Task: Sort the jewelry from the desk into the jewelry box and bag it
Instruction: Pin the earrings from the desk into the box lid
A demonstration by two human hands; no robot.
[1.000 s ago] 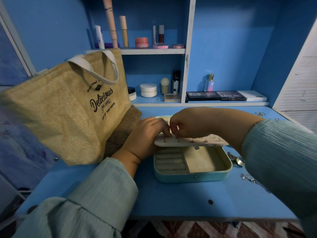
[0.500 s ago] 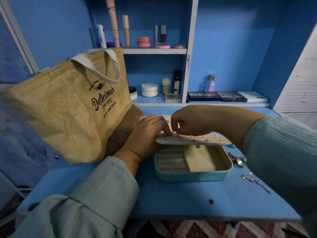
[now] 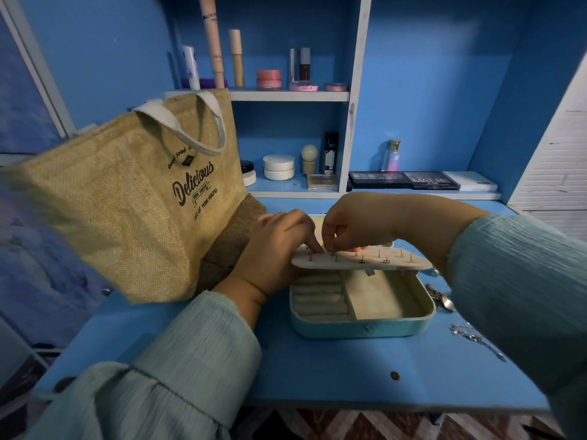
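Both hands (image 3: 355, 227) at earring panel (image 3: 362, 262) over jewelry box (image 3: 362, 325)
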